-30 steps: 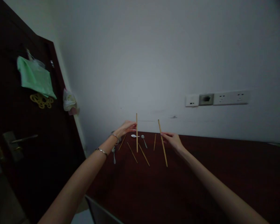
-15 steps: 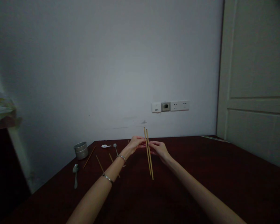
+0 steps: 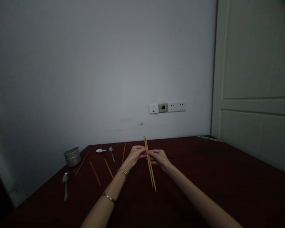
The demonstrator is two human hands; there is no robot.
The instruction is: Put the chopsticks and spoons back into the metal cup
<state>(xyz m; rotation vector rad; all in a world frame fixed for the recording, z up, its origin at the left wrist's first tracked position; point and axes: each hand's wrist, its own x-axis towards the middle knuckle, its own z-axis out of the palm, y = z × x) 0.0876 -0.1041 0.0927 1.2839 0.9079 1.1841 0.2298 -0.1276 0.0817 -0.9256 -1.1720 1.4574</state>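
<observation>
So the two wooden chopsticks are up front in the middle, tilted and nearly parallel, upper ends almost together and lower ends slightly apart. Left hand and right hand come in from either side, both with thumb and fingers pinched in on the sticks above their midpoint (can't tell which fingertips grip which stick). Two silver bangles sit on the left arm.

Further left, four loose chopsticks lie spread out on the dark red table, one of them partly hidden by the left forearm. Behind those there's a white spoon with a small metal spoon near it. A metal cup stands upright at the left edge, and a bigger metal spoon lies in front of it. Behind everything: pale wall, sockets, panelled door on the right.
</observation>
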